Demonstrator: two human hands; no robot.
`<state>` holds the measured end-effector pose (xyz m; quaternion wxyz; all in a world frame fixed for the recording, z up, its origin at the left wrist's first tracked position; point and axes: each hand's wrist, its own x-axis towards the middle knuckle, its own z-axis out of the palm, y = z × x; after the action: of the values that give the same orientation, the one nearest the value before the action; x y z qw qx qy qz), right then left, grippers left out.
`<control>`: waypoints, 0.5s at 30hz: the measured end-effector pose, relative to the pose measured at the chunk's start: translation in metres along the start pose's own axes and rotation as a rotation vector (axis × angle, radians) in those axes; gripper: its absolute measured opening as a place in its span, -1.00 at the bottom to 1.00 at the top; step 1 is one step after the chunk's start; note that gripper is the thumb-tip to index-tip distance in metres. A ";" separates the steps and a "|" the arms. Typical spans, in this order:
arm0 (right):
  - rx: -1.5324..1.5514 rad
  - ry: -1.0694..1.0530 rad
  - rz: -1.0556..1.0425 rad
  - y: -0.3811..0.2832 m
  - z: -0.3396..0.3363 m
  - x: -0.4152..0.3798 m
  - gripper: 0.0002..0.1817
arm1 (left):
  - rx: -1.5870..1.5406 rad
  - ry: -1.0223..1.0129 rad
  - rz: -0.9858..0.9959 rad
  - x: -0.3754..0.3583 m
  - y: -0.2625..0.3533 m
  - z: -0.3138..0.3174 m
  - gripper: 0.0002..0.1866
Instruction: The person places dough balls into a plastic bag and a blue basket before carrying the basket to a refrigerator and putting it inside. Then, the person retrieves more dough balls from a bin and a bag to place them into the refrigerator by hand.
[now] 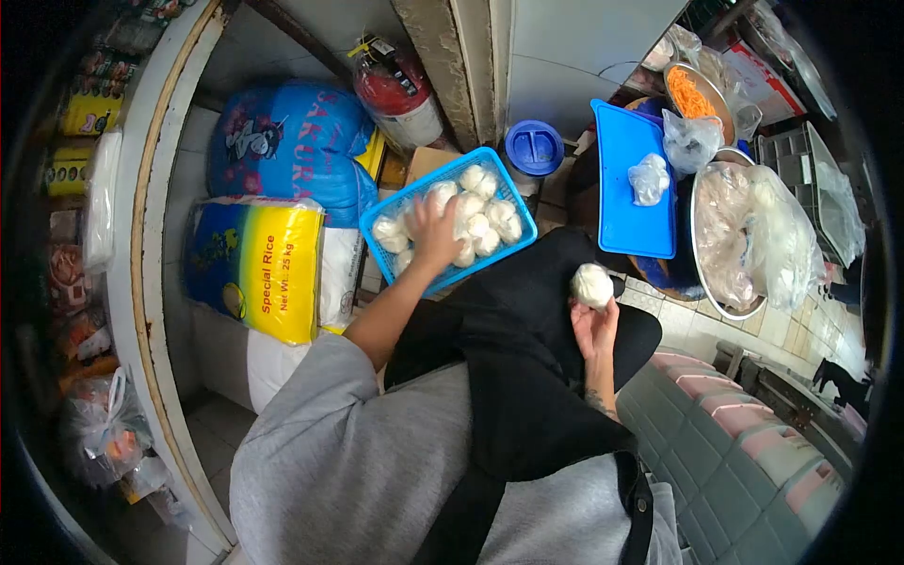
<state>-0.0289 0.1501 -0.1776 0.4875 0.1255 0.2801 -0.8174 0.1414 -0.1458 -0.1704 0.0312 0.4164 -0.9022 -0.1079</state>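
Observation:
My right hand (594, 327) holds up a white round bundle (591, 285), about palm-sized, above my right knee. It seems to be wrapped in thin plastic; what is inside I cannot make out. In front of me stands a blue plastic basket (524, 213) with several similar white bundles (478, 181) in it. Over the left part of that basket reaches my left hand (433, 229), fingers spread and slightly blurred, on or just above the bundles. Its palm is turned down and hides some of them.
Left of the basket lie a yellow rice sack (282, 273) and a blue sack (292, 141). A fire extinguisher (400, 104) and a blue-lidded container (534, 149) stand behind. At right are a blue tray (621, 226), a large bowl (744, 314) of bagged food and shredded carrot (689, 94).

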 end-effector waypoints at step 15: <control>-0.049 -0.065 0.027 0.003 -0.004 -0.002 -0.37 | -0.100 -0.135 -0.027 -0.035 -0.102 0.026 -0.26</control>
<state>-0.0253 0.1524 -0.1810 0.5102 0.0907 0.2822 -0.8073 0.2370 -0.1792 -0.2171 -0.0105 0.4183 -0.8901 -0.1810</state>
